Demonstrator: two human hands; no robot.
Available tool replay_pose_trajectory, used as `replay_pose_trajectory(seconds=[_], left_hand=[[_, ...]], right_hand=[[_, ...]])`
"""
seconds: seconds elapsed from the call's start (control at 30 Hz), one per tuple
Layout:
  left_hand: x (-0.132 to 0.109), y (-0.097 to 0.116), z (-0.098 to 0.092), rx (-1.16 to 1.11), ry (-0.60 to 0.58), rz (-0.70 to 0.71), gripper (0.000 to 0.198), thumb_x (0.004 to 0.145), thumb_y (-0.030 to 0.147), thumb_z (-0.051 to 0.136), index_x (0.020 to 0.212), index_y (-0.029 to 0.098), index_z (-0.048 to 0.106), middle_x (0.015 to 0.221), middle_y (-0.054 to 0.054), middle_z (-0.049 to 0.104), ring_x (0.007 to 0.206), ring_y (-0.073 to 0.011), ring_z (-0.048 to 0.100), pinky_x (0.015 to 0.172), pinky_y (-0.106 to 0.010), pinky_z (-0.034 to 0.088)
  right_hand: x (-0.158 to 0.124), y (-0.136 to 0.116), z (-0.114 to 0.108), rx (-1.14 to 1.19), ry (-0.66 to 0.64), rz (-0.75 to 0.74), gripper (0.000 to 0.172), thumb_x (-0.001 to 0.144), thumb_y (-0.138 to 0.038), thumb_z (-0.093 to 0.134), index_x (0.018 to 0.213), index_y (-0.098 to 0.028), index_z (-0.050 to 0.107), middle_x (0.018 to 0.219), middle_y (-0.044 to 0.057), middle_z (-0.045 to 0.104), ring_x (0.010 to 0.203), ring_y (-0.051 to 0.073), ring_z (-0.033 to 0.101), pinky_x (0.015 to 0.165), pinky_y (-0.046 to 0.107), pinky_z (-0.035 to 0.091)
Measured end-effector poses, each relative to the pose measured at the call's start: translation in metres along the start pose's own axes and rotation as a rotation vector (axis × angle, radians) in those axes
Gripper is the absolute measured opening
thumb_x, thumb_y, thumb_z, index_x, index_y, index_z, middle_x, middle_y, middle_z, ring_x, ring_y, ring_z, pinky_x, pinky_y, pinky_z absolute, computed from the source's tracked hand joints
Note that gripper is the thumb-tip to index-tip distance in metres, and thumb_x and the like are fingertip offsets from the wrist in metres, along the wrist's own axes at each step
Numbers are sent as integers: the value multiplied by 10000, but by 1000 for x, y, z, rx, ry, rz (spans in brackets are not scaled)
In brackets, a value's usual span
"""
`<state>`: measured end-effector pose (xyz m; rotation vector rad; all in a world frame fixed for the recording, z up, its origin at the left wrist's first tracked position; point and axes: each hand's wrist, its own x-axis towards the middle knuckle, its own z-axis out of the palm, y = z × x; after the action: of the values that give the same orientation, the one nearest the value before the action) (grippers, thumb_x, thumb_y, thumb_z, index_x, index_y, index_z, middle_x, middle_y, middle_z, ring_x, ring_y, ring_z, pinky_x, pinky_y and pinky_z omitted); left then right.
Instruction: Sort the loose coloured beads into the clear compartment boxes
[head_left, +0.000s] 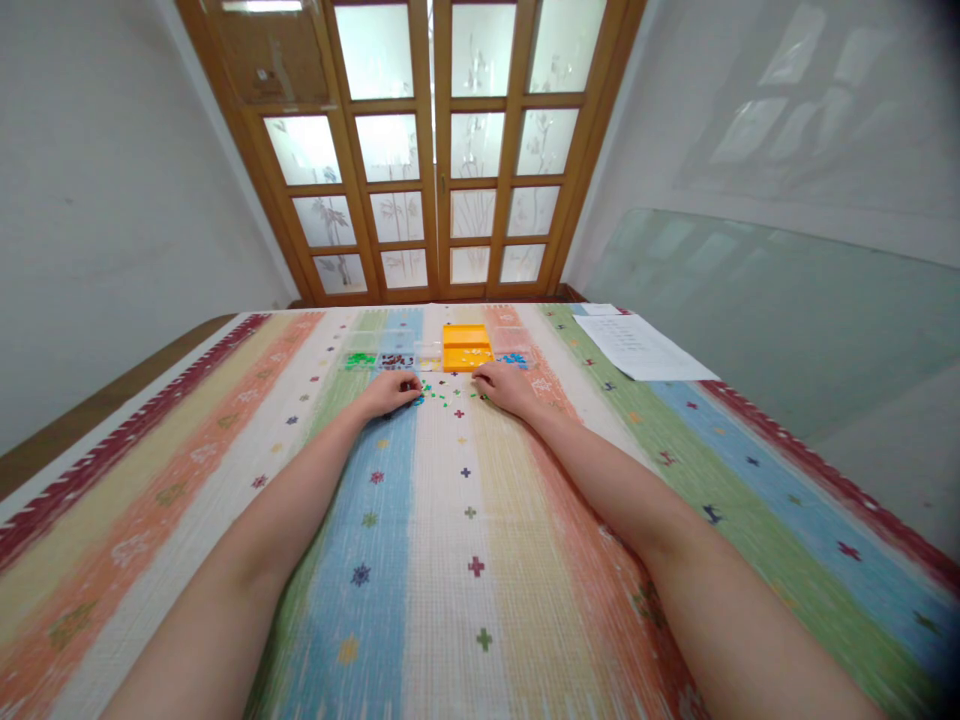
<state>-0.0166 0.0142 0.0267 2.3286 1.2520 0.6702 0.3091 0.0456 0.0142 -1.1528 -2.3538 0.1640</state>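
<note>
My left hand (393,393) rests on the tablecloth with its fingers curled together, beside small loose green pieces (435,395). Anything between its fingertips is too small to make out. Across from it, my right hand (504,386) bends inward at the right end of the scattered pieces, fingers pressed together; what they hold, if anything, is hidden. Just behind the hands stands a row of small open boxes. In it are green pieces (361,360), dark brown pieces (396,361), an orange box (466,336) with pale pieces inside, and blue pieces (513,359).
A striped, patterned tablecloth (442,560) covers the long table. White paper sheets (645,348) lie at the far right. Beyond the table's far edge are wooden doors with glass panes (442,180). A glass panel (750,310) leans along the right wall.
</note>
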Motion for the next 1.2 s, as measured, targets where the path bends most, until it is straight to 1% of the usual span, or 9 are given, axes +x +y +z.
replay_pose_trajectory(seconds=[0.13,0.23,0.37,0.53,0.6,0.67,0.87,1.0,1.2], left_hand=[[7,24,19,92,10,57,143,917,304,642,922,204,744,918,-44,741,831,-193,638,785,-315,482],[9,33,27,124,10,100,146,914,287,651,958,205,762,935,-55,753,852,-210,651,811,-339,492],[9,29,28,126,64,115,193,939,256,611,1031,218,777,1038,-68,777,965,-237,676,913,-382,498],[8,21,28,152,106,113,177,945,244,619,1015,211,778,1036,-75,772,1001,-242,668,969,-398,492],[8,21,29,165,109,138,175,951,257,622,1015,208,778,1041,-78,764,1018,-246,660,981,-402,485],[7,21,30,179,108,154,179,955,261,620,1022,209,778,1060,-81,758,1042,-251,652,991,-406,480],[5,22,30,206,109,163,207,967,250,592,1016,220,791,1103,-87,735,1070,-255,636,1010,-422,483],[5,21,29,225,124,144,217,964,240,586,1009,221,797,1090,-93,727,1074,-261,628,1021,-436,481],[5,22,32,226,134,161,222,971,246,581,1017,231,798,1102,-91,722,1068,-259,619,1014,-437,477]], right_hand=[[-1,-16,-3,-16,-30,-140,220,1004,-224,582,1096,-208,780,1097,99,755,1056,244,642,943,351,449],[0,-30,-1,10,-68,-276,197,1001,-240,609,1085,-229,787,1079,96,736,1079,258,614,968,382,439],[0,-42,3,11,-116,-369,146,981,-255,665,1054,-247,792,1048,88,706,1038,260,594,937,389,435],[0,-41,7,37,-107,-358,123,963,-192,662,977,-227,779,1034,95,708,1030,258,593,938,389,434],[1,-39,9,72,-89,-333,120,960,-182,653,972,-220,766,1031,96,718,1038,257,600,948,388,439],[1,-37,11,116,-39,-262,120,962,-180,633,984,-209,747,1036,92,728,1029,247,614,941,372,450],[5,-21,7,253,154,96,141,914,-148,562,949,-190,692,936,61,741,832,196,640,774,298,470],[7,-5,4,294,244,195,166,913,-175,535,973,-193,689,973,72,748,872,203,662,814,313,503],[11,15,14,338,310,265,219,902,-202,549,1013,-196,737,1056,87,774,966,220,698,926,375,546]])
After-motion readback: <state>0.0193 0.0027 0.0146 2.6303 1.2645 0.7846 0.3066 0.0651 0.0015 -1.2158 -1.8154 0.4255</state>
